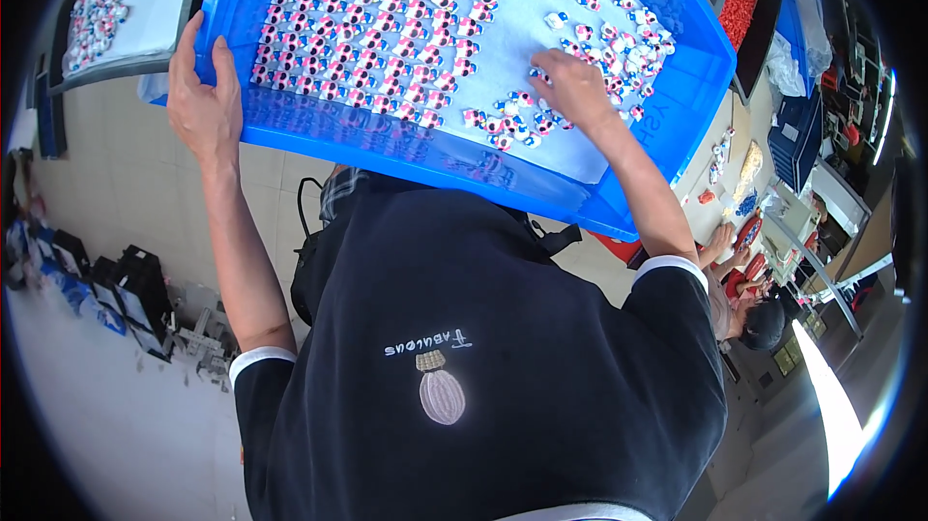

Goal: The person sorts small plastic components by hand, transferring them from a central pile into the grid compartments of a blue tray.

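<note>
A blue plastic tray [406,142] lies in front of me, lined with a white sheet. My left hand [206,101] grips its left wall near the corner, thumb on one side and fingers on the other. Small white, pink and blue toy figures [372,33] with dark eye patches stand in neat slanted rows on the tray's left half. Loose figures [619,52] lie jumbled on the right half. Over the gap between them, my right hand [575,88] is closed in a pinch, with a small figure partly showing at its fingertips. A little cluster of figures [507,123] lies just below that hand.
At the upper left, another tray [145,9] holds more figures on a white sheet. Red pieces [739,7] fill a dark container at the upper right. A person [749,313] works at a table on the right. Black crates [140,294] stand at the left.
</note>
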Tool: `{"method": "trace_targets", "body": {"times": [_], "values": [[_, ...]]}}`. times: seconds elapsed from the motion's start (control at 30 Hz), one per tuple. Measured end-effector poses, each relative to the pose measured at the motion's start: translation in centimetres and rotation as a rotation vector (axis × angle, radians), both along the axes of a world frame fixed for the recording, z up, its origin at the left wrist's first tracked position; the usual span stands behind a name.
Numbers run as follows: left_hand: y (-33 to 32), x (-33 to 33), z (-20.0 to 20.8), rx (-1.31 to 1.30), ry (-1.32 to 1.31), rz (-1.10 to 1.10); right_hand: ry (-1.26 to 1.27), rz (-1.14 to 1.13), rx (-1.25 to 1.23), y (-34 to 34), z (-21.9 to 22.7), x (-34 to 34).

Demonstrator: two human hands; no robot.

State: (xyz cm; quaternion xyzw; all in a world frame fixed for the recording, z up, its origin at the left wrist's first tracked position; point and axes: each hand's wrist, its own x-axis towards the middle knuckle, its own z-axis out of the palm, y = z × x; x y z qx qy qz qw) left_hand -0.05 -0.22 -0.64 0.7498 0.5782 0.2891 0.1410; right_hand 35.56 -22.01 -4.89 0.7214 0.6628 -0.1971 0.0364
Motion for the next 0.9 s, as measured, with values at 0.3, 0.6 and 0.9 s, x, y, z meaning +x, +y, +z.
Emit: {"method": "trace_targets", "body": {"times": [0.3, 0.6, 0.9], "values": [[0.1, -0.2, -0.3, 0.017, 0.012, -0.005, 0.124, -0.269, 0.111, 2.8, -2.8, 0.4], [0.0, -0.1, -0.1, -0.004, 0.003, 0.004, 0.587, -0.883, 0.368, 11.0, -6.7, 1.2], [0.0, -0.1, -0.2, -0.001, 0.012, 0.002, 0.548, -0.92, 0.17, 11.0, -5.9, 0.5]]}}
